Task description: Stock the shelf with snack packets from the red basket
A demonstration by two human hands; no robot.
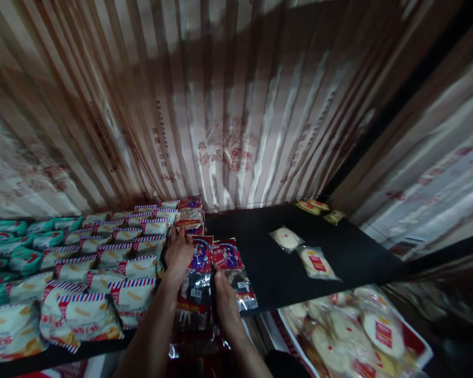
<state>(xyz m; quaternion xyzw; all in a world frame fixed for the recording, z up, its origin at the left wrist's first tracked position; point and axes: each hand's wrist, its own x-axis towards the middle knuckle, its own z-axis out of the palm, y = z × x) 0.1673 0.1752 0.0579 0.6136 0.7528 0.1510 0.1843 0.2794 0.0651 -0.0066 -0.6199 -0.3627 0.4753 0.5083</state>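
Observation:
My left hand (pixel 178 252) lies with fingers stretched forward along the left edge of a stack of red and purple snack packets (pixel 196 283), which have clear lower windows and barcode labels. On the stack's right side, my right hand (pixel 225 296) rests flat against the edge, its fingers partly hidden. A similar packet (pixel 235 270) lies just right of that hand. Behind my left fingertips is another pile of these red packets (pixel 189 212), at the back of the black shelf.
Rows of white striped snack bags (pixel 132 296) and green bags (pixel 26 260) fill the left. Two round flatbread packs (pixel 317 263) and small yellow packets (pixel 309 207) lie on the black shelf (pixel 256 226). A box of flatbreads (pixel 421 352) stands lower right. A printed plastic curtain (pixel 236 105) hangs behind.

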